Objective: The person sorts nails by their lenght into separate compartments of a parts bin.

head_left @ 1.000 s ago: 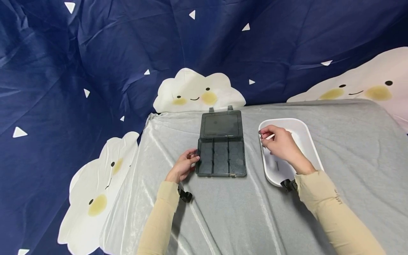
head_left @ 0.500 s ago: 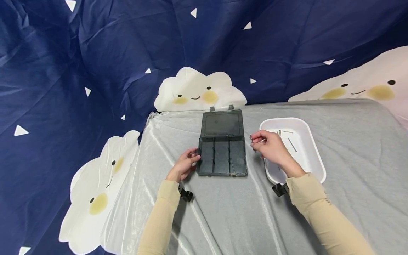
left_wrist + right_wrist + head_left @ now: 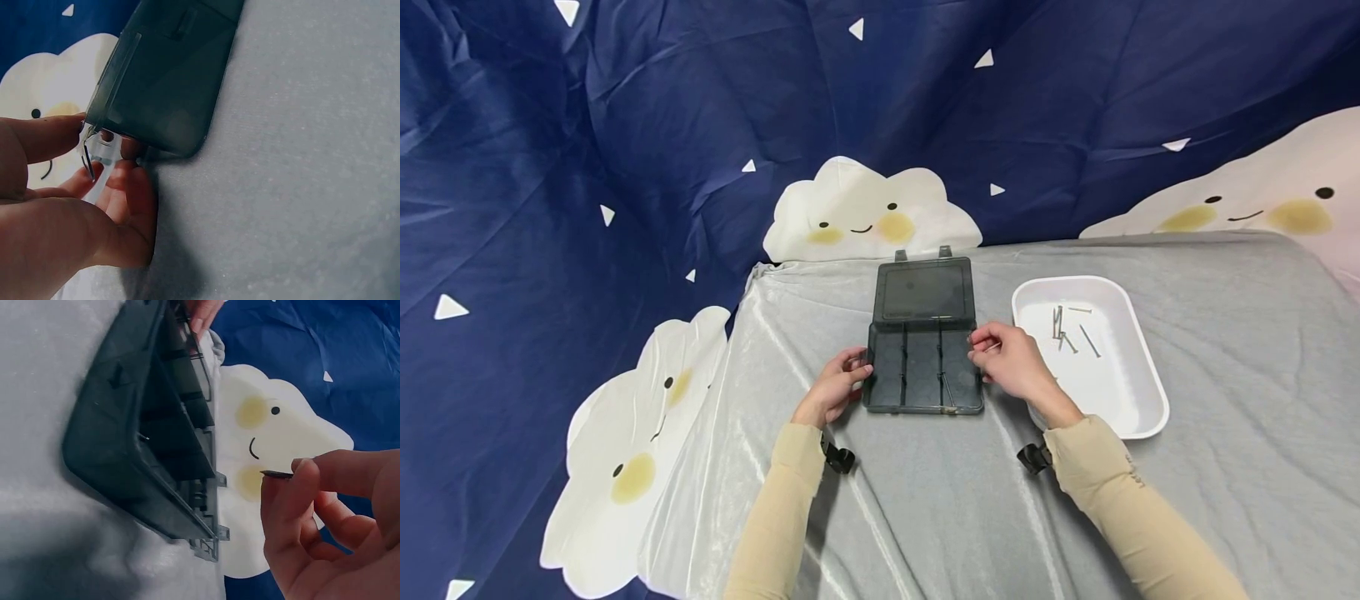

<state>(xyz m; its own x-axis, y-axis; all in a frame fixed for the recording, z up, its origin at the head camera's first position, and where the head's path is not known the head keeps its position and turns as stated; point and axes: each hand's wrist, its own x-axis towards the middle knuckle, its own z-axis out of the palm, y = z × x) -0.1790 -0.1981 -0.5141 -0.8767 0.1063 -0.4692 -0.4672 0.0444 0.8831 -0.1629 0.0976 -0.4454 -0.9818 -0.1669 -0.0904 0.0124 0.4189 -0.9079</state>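
Note:
An organizer box (image 3: 922, 367) of dark see-through plastic lies with its lid (image 3: 924, 292) folded back, and dividers split it into three compartments. One nail (image 3: 947, 389) leans in the right compartment. My left hand (image 3: 835, 388) grips the box's left side, thumb on the edge and fingers lower down, near a clear latch (image 3: 103, 150). At the box's right wall, my right hand (image 3: 1011, 360) pinches a dark nail (image 3: 277, 474) between thumb and fingertips. Only its pointed tip shows in the right wrist view; the fingers hide the rest.
To the right stands a white tray (image 3: 1138, 392) with several nails (image 3: 1089, 340) in it. Grey cloth (image 3: 925, 500) covers the table. Behind it hangs a dark blue curtain (image 3: 700, 125) with cloud prints.
My right hand has moved left from over the white tray to the box's right edge, carrying the nail. The left hand has stayed on the box.

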